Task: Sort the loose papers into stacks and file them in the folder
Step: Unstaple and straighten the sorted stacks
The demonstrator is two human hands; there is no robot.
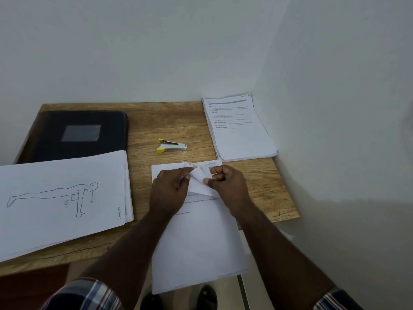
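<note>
My left hand lies on the papers in the lower middle of the frame, fingertips bunched at the top edge where a corner is folded back. My right hand is just beside it, fingers curled, thumb and forefinger pinching that lifted white flap. The sheets are white with a few lines of small print and a handwritten label at the top right corner; they run down past the near edge of the table and hang over it. The print is too small to read, and my hands cover most of the top part.

At the left a second stack shows a line drawing of a figure in a push-up pose; its left side is cut off by the frame edge. Above it, in the upper left of the table, lies the closed black folder, its lower part hidden under that stack. A third stack of printed pages sits in the upper right corner against the wall. A small yellow and silver stapler lies between the folder and that stack.
</note>
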